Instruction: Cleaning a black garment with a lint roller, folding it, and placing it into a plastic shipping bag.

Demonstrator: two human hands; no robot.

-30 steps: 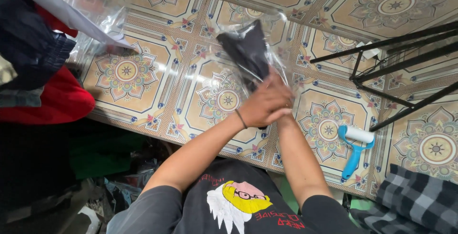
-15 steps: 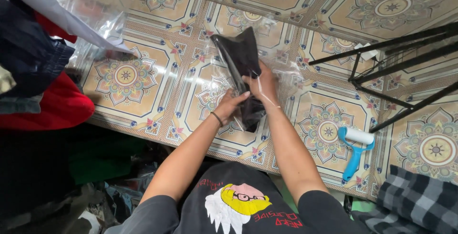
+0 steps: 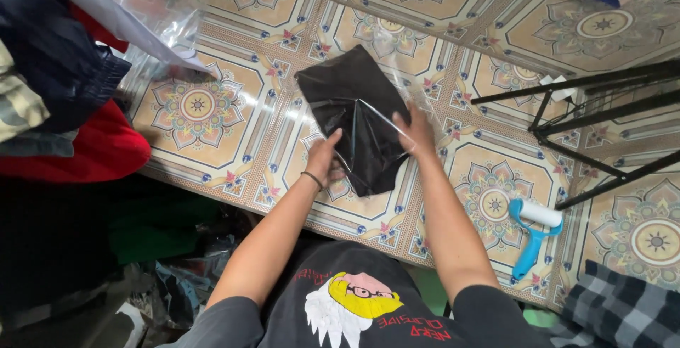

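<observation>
A folded black garment in a clear plastic bag (image 3: 358,118) lies on the patterned tile floor (image 3: 212,107). My left hand (image 3: 326,158) grips the bag's near left edge, with a dark band on the wrist. My right hand (image 3: 416,132) holds the bag's right side, fingers pressed on the plastic. Both hands hold the same package flat over the tiles.
A blue-handled lint roller (image 3: 533,233) lies at the right. A black metal stand (image 3: 588,118) spreads its legs at the upper right. Piled red and dark clothes (image 3: 64,100) and clear plastic bags (image 3: 152,18) sit at the left. Checked cloth (image 3: 616,312) lies at the lower right.
The bagged black garment was rolled and held up in both hands; now it is spread flat on the floor, my hands apart at its two sides.
</observation>
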